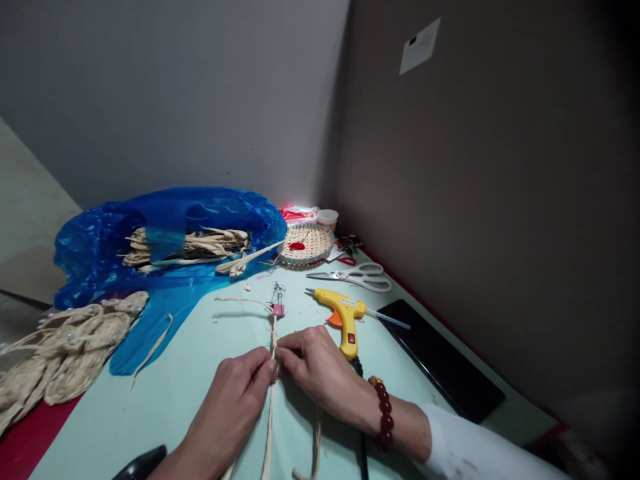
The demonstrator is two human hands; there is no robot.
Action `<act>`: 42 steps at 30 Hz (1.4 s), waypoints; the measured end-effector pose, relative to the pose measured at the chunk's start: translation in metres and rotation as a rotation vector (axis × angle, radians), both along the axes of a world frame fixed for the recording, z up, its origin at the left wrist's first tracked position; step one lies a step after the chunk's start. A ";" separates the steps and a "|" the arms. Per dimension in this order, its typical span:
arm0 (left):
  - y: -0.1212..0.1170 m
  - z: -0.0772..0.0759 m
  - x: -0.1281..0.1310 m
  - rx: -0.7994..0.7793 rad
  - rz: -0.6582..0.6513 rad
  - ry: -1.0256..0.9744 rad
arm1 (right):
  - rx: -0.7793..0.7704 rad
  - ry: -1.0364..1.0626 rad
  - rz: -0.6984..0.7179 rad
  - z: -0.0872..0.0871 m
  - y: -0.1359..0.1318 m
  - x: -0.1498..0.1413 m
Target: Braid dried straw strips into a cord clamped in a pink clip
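Note:
My left hand (pixel 239 389) and my right hand (pixel 316 365) meet over the pale green table (pixel 175 373), both pinching a braided straw strand (pixel 273 333). The strand runs from a pink binder clip (pixel 278 309) toward me, and its loose ends (pixel 269 437) trail down between my wrists. My right wrist wears a dark red bead bracelet (pixel 383 412). A yellow hot glue gun (pixel 343 315) lies just right of my right hand.
A blue plastic bag (pixel 100 253) with straw strips (pixel 190 245) lies at the back left. Woven straw pieces (pixel 65 347) sit at the left edge. A round woven tray (pixel 306 244), scissors (pixel 360 275), a cup (pixel 328 217) and a black phone (pixel 440 357) lie near the right wall.

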State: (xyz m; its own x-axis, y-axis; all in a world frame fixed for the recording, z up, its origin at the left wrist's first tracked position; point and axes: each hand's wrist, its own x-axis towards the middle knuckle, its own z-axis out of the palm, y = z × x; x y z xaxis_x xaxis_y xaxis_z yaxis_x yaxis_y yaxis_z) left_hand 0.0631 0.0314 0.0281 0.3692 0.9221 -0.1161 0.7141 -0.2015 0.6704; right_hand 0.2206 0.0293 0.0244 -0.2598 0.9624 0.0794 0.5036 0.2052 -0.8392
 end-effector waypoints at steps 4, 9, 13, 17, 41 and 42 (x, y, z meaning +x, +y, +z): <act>-0.011 -0.007 0.006 0.060 -0.064 0.135 | -0.072 0.140 0.042 -0.006 0.004 0.004; -0.018 -0.012 0.008 0.161 -0.165 0.315 | -0.143 0.186 0.077 -0.005 0.005 0.004; -0.023 -0.008 0.008 0.189 -0.236 0.391 | -0.182 0.202 0.064 -0.007 0.006 0.003; -0.014 0.003 0.003 0.217 -0.155 0.211 | -0.182 0.208 0.053 -0.007 0.007 0.004; 0.023 -0.019 -0.010 -0.427 0.043 -0.437 | 0.161 -0.540 -0.025 0.014 -0.009 0.001; 0.023 -0.019 -0.010 -0.422 0.041 -0.436 | 0.171 -0.547 -0.034 0.014 -0.009 0.001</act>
